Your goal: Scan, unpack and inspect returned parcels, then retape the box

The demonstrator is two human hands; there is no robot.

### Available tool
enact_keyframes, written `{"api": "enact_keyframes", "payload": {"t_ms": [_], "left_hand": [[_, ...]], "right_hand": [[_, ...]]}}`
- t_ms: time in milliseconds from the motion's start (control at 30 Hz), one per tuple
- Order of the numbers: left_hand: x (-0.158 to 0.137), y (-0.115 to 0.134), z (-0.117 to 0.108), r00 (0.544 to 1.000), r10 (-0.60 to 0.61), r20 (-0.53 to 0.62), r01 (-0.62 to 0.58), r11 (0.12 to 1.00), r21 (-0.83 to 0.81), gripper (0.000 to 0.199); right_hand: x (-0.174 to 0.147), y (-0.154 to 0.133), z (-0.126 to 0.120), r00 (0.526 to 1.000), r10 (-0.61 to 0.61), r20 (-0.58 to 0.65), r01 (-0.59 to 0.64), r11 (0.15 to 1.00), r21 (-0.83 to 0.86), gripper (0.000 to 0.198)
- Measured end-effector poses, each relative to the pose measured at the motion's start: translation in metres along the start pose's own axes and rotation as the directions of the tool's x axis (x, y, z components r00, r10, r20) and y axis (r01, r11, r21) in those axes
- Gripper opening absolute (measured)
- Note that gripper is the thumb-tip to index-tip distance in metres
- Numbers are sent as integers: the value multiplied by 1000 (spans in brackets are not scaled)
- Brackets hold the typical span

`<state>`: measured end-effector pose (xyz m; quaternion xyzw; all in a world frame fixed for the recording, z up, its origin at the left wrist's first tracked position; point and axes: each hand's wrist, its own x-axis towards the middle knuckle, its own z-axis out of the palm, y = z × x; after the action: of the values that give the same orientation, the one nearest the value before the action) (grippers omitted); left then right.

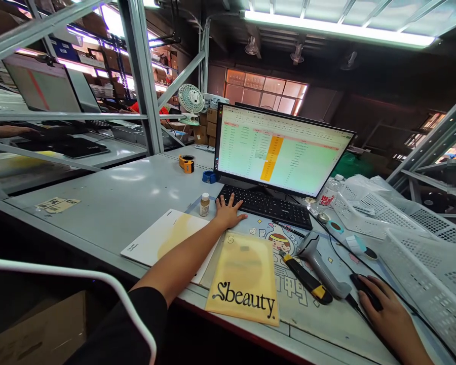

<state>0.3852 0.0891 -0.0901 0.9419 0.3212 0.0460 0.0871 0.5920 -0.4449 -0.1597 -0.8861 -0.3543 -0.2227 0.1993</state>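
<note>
My left hand (229, 213) lies on the left end of a black keyboard (268, 205), its fingers spread over the keys. Under my right hand (389, 317) is a black computer mouse (368, 294), with the fingers curved over it. Below my left forearm lies a white sheet or folder (152, 238) with a yellow patch. A yellow pouch (245, 274) printed "Sbeauty." rests near the table edge. Between the hands are a grey barcode scanner (325, 266) and a black-and-yellow utility knife (307, 281). The monitor (281, 152) behind the keyboard displays a spreadsheet with an orange column.
A small bottle (204, 205) stands left of the keyboard, with an orange tape dispenser (186, 163) and blue ring (209, 177) farther back. White perforated baskets (425, 268) and a clear plastic bottle (329, 192) crowd the right side. Metal frame posts (140, 76) rise at the left.
</note>
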Motion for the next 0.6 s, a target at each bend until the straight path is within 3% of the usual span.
{"api": "enact_keyframes", "payload": {"t_ms": [133, 233, 333, 400, 433, 467, 533, 600], "left_hand": [[-4, 2, -4, 1000, 24, -19, -24, 1000, -16, 85], [-6, 8, -16, 992, 77, -102, -81, 996, -36, 75], [-14, 21, -45, 963, 205, -174, -215, 976, -39, 55], [-30, 34, -72, 901, 362, -240, -387, 920, -63, 44], [-45, 42, -87, 834, 458, -309, -508, 855, -101, 40], [-63, 49, -103, 737, 546, -399, -639, 755, -149, 36], [-110, 63, -131, 467, 640, -610, -880, 402, -253, 30], [-163, 71, -153, 266, 682, -681, -939, 23, -344, 28]], "right_hand": [[2, 8, 5, 1000, -13, 18, 13, 1000, 16, 59], [5, 17, 10, 1000, 7, 24, -7, 1000, 17, 61], [7, 20, 13, 1000, 5, 22, -6, 999, 33, 58], [7, 18, 13, 1000, 6, 16, -7, 999, 50, 56], [7, 17, 13, 1000, 14, 14, -14, 998, 55, 56], [6, 15, 13, 1000, 24, 12, -25, 998, 59, 56], [6, 11, 15, 999, 40, 3, -41, 997, 63, 55], [7, 9, 16, 999, 39, -13, -38, 996, 77, 55]]}}
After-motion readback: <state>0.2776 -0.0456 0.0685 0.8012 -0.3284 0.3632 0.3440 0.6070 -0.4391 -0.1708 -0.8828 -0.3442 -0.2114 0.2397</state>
